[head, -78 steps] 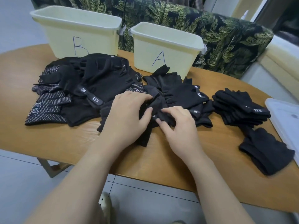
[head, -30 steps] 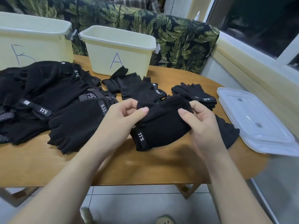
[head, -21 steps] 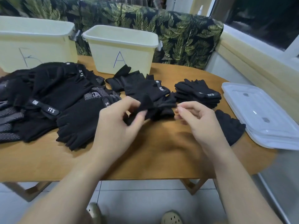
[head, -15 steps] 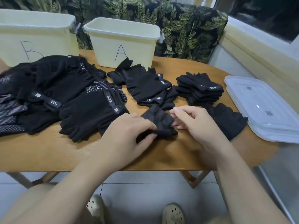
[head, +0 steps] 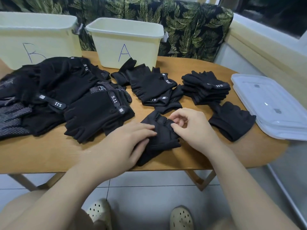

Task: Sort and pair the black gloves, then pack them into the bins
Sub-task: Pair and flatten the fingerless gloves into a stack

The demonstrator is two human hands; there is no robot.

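Cream perforated clogs, two of them (head: 99, 213) (head: 181, 217), show at the bottom of the frame over pale floor tiles. Above them runs the rounded edge of a light wooden table (head: 49, 151) with a smooth grained top. On it at lower centre lies one black fabric glove (head: 162, 135), flat and slightly crumpled. The left hand (head: 126, 143) rests on the glove's left part with its fingers straight and together, pressing the cloth down. The right hand (head: 191, 128) sits at the glove's right edge, fingers curled, thumb and fingertips pinching the fabric.

Right of the hands a single rumpled black glove (head: 232, 120) lies alone near the table edge. Just beyond it is a neat stack of folded gloves (head: 206, 87); their number cannot be counted. At centre a looser small heap of gloves (head: 154, 87) shows grey tags. Across the left spreads a large untidy pile of gloves (head: 66, 97), some plain with "5.11" wrist straps, some with white dotted grip texture.

At the right edge two translucent white plastic lids (head: 272, 107), rectangular with rounded corners, sit stacked. At the back stand two pale yellow plastic bins, bin A (head: 126, 42) upper centre and bin B (head: 36, 39) upper left, before dark leaf-patterned upholstery (head: 191, 27).
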